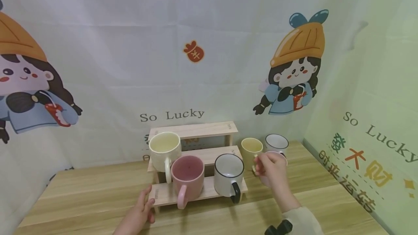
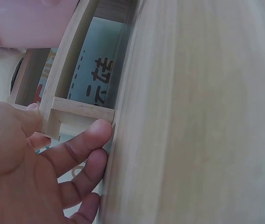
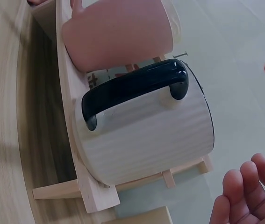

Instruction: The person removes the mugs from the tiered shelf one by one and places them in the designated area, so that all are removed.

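My left hand holds the left end of the lowest shelf of a tiered wooden rack; in the left wrist view its fingers lie round the shelf's corner. On that shelf stand a pink mug and a white mug with a black rim and handle. A cream mug stands on the middle shelf. Beside the rack's right end my right hand hovers by the handle of a yellow mug. In the right wrist view its loosely bent fingers hold nothing.
Behind the right hand are a second black-rimmed white mug and a pale pink mug, mostly hidden. The rack and mugs stand on a wood-grain table. A printed cloth hangs behind and along the right side.
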The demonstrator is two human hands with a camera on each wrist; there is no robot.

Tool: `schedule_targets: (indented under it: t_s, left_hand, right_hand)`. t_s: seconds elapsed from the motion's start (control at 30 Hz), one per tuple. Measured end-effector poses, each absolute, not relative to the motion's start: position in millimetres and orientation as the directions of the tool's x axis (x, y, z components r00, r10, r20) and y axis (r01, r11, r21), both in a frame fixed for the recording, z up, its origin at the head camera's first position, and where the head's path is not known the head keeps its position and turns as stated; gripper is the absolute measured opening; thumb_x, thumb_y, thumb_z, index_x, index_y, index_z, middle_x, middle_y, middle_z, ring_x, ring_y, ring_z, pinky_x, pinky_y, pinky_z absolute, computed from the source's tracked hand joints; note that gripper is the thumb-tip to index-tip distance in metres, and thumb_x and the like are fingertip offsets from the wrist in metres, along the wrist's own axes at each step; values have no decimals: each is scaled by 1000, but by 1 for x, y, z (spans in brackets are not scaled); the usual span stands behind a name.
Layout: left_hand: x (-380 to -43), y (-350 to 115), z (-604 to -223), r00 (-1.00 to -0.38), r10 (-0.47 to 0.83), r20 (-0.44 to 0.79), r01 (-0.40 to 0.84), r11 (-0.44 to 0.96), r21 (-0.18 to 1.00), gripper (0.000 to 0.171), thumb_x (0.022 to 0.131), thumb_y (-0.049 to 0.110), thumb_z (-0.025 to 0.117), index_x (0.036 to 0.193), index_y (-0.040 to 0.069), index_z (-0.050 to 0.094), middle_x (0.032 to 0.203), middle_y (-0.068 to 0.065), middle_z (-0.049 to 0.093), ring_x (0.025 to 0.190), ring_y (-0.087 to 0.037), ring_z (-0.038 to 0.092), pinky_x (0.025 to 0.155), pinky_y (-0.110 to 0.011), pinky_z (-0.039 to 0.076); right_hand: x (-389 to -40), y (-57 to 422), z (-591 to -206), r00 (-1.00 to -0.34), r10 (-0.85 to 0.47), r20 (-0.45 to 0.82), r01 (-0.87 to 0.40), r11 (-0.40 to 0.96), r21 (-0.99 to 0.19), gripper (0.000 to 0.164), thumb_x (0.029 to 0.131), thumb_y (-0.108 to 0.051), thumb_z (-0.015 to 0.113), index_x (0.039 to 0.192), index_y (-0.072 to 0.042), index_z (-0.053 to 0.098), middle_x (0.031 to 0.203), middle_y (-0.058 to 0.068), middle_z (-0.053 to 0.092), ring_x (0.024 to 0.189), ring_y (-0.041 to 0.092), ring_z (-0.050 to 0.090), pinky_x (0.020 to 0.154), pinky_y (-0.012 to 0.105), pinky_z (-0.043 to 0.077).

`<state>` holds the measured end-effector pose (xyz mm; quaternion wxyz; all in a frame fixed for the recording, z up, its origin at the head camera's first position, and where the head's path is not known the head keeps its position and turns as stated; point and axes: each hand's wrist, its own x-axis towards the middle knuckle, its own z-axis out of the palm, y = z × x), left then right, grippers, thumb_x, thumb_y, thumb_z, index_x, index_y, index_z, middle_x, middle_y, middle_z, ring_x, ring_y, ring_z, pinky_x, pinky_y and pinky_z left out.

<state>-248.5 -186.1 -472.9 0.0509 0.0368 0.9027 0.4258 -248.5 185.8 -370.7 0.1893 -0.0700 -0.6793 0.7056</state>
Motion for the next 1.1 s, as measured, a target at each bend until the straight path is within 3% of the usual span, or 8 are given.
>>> schedule_targets:
  t_s: [0.37, 0.6, 1.1]
  left_hand:
    - [-249, -184, -470, -991, 117, -58, 31, 642, 766, 52, 104, 22, 38, 149, 8, 17, 63, -2, 57, 53, -16, 40, 58, -30, 35]
    - [-250, -184, -468, -992, 123, -38, 50, 644, 763, 52, 104, 21, 38, 149, 6, 17, 63, -2, 57, 54, -18, 42, 62, -32, 38]
    - [-247, -184, -470, -993, 106, -57, 25, 645, 764, 54, 103, 23, 39, 150, 9, 15, 63, -2, 57, 52, -18, 41, 56, -31, 34]
  right_hand:
    - [-251, 179, -367, -943, 322, 89, -122, -82, -989, 23, 90, -3, 51, 70, 4, 62, 53, 1, 54, 46, 11, 50, 47, 25, 47]
    - [-251, 174, -362, -940, 320, 120, -126, 1, -992, 25, 92, -7, 51, 78, 11, 62, 54, 2, 55, 46, 12, 51, 48, 23, 45]
    - [-251, 161, -359, -949, 296, 111, -102, 45, -994, 26, 93, -12, 52, 83, 9, 63, 57, 3, 57, 49, 13, 53, 47, 21, 40]
